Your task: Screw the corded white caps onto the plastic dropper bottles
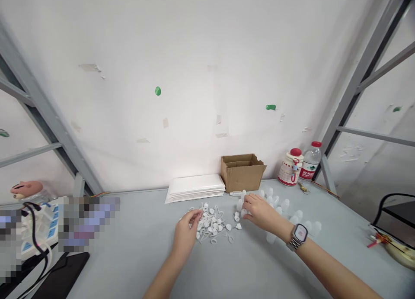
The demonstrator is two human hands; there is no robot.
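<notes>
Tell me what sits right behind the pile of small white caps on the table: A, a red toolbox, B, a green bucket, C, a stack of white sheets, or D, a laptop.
C: a stack of white sheets lies just behind the white caps, beside the cardboard box.

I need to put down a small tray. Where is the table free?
Free: the grey table left of the left hand, and the near strip between both forearms. Crowded: the white caps, the small bottles by the right hand.

Small packing workshop: steel racking [48,117], grey bench [136,247], cardboard box [242,172], loose plastic parts [212,224].
</notes>
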